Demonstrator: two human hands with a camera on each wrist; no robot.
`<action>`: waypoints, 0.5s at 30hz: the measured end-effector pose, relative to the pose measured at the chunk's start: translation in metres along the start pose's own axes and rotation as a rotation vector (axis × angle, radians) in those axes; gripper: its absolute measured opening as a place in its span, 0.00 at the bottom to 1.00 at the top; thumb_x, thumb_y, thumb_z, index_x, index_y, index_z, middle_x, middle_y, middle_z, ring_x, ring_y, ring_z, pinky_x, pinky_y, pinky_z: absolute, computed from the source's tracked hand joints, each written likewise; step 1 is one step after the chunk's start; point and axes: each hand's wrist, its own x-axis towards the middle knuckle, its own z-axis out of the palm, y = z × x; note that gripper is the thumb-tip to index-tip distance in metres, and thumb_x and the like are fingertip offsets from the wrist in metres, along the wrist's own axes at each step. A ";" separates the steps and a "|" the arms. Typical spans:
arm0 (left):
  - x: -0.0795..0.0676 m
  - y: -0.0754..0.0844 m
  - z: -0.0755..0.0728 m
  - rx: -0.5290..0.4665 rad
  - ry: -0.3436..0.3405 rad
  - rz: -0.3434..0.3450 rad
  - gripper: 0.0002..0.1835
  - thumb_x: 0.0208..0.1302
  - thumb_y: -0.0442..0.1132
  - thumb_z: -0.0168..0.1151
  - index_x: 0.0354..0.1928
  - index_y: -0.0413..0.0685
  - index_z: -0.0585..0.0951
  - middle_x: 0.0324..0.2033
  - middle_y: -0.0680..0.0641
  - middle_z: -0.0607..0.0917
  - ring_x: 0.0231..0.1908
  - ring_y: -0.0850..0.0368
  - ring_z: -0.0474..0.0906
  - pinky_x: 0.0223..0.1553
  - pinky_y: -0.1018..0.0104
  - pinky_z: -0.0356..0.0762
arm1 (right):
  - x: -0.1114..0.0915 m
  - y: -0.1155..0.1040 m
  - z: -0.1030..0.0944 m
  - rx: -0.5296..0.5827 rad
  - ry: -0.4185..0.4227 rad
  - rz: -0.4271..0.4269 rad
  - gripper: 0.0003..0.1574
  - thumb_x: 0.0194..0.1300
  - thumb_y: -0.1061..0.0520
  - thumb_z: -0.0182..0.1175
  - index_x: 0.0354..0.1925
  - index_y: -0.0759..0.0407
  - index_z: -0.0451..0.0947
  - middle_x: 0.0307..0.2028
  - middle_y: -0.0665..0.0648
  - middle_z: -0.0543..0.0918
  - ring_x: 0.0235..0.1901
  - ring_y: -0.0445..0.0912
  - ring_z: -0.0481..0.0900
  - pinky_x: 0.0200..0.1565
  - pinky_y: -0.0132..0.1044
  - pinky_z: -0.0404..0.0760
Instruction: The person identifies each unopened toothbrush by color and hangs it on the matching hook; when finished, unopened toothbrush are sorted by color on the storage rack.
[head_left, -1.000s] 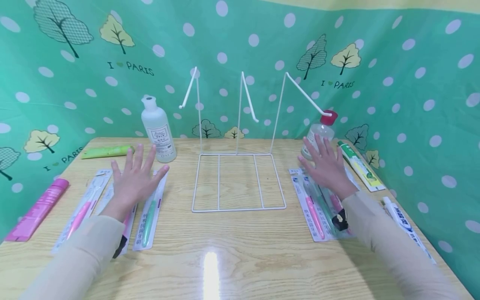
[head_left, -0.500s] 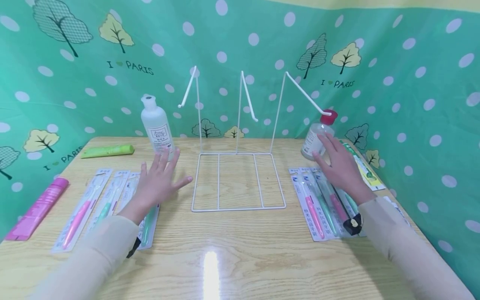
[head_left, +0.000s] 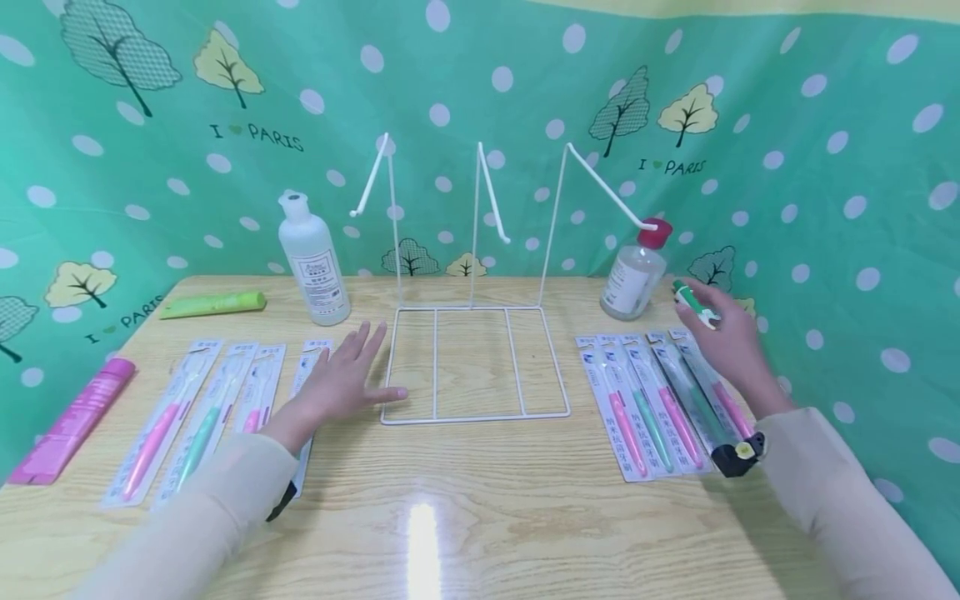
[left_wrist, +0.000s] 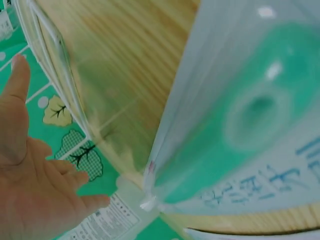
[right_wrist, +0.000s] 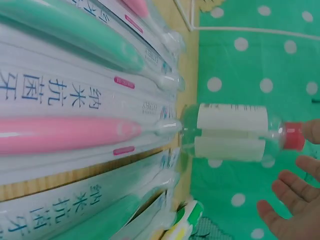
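Observation:
My left hand (head_left: 341, 379) is open, fingers spread, over the rightmost toothbrush pack (head_left: 309, 358) of the left group. Its thumb reaches the left edge of the white wire rack (head_left: 480, 418); whether it touches cannot be told. In the left wrist view a green-handled toothbrush pack (left_wrist: 240, 130) fills the near side. My right hand (head_left: 726, 337) hovers over a green and white toothpaste tube (head_left: 693, 304), which shows between thumb and forefinger. In the right wrist view its fingers (right_wrist: 292, 192) are spread, apart from the tube (right_wrist: 186, 220); the hand covers most of it in the head view.
Toothbrush packs (head_left: 633, 417) lie in a row at right, others (head_left: 168, 417) at left. A white bottle (head_left: 315, 267) and a red-capped bottle (head_left: 633, 279) stand behind. A lime tube (head_left: 213, 304) and a pink tube (head_left: 75, 421) lie at left. Rack hooks (head_left: 611, 187) jut forward.
My left hand has moved right and nearer, toward the rack. The right hand has shifted right, from the toothbrush packs and red-capped bottle to the green toothpaste tube.

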 end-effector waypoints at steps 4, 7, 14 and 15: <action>0.000 0.001 0.005 -0.031 -0.037 0.013 0.60 0.46 0.68 0.60 0.70 0.44 0.41 0.68 0.34 0.44 0.66 0.36 0.40 0.60 0.35 0.38 | -0.002 0.011 -0.004 0.063 -0.004 0.063 0.45 0.61 0.32 0.47 0.68 0.54 0.54 0.63 0.65 0.61 0.61 0.61 0.58 0.55 0.59 0.62; -0.001 0.003 0.008 -0.057 -0.068 0.011 0.62 0.43 0.68 0.62 0.70 0.43 0.41 0.68 0.34 0.45 0.66 0.36 0.41 0.60 0.36 0.38 | -0.004 0.018 -0.006 0.082 -0.022 0.112 0.46 0.61 0.32 0.48 0.67 0.58 0.55 0.62 0.67 0.63 0.60 0.63 0.60 0.55 0.59 0.63; -0.003 0.002 0.010 -0.048 -0.110 0.012 0.66 0.37 0.70 0.63 0.70 0.41 0.41 0.68 0.34 0.45 0.66 0.37 0.42 0.60 0.35 0.39 | -0.007 0.032 -0.010 0.103 -0.115 0.267 0.46 0.63 0.34 0.47 0.66 0.62 0.55 0.60 0.71 0.64 0.58 0.64 0.61 0.51 0.57 0.67; -0.003 0.002 0.010 -0.049 -0.114 0.011 0.66 0.37 0.70 0.63 0.70 0.41 0.41 0.68 0.34 0.45 0.66 0.37 0.41 0.60 0.35 0.39 | -0.007 0.034 -0.011 0.105 -0.141 0.294 0.46 0.62 0.34 0.47 0.67 0.62 0.54 0.61 0.71 0.62 0.58 0.64 0.60 0.51 0.58 0.66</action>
